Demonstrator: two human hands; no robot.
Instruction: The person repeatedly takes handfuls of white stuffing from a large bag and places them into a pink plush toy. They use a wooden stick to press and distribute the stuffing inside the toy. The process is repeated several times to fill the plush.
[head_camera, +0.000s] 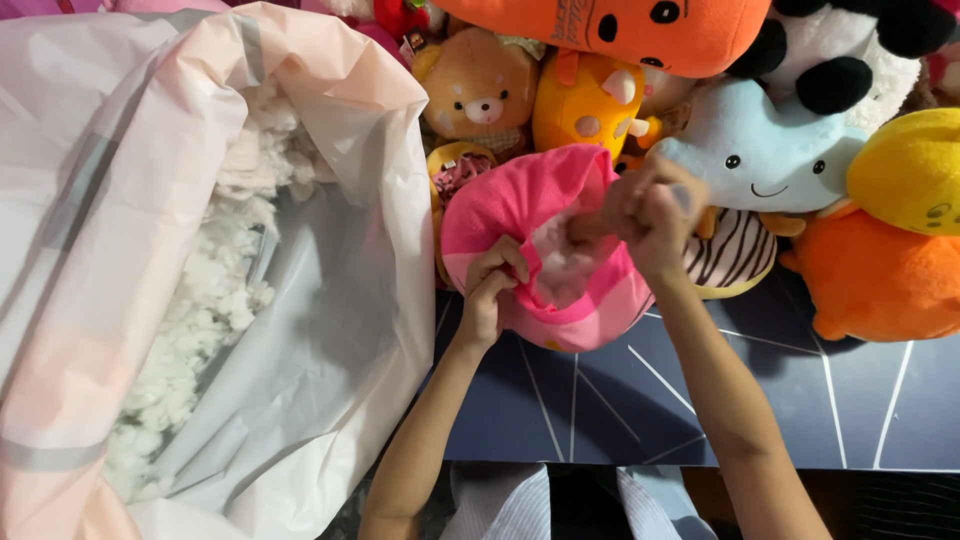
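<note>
Stuffing shows white in the mouth of the pink plush shell, which lies on the dark blue table right in front of me, pushed up against the heap of finished toys. My left hand has its fingers curled shut over the near lip of the opening, pinching the fabric so the mouth stays wide. My right hand is bunched at the far edge of the opening, fingers closed; it is blurred, and I cannot tell whether they grip fibre, fabric or both. To my left the big pale plastic bag gapes, with loose white fill heaped inside, within easy reach. Behind the shell sit a tan bear, a yellow-orange plush, a light blue one, a striped cushion and an orange toy. As I judge it, the work goes best in small wads pressed deep into the corners, not one large lump; my left should hold the lip firm without stretching the seam, and I should feel the shell's outside for hollow spots.
</note>
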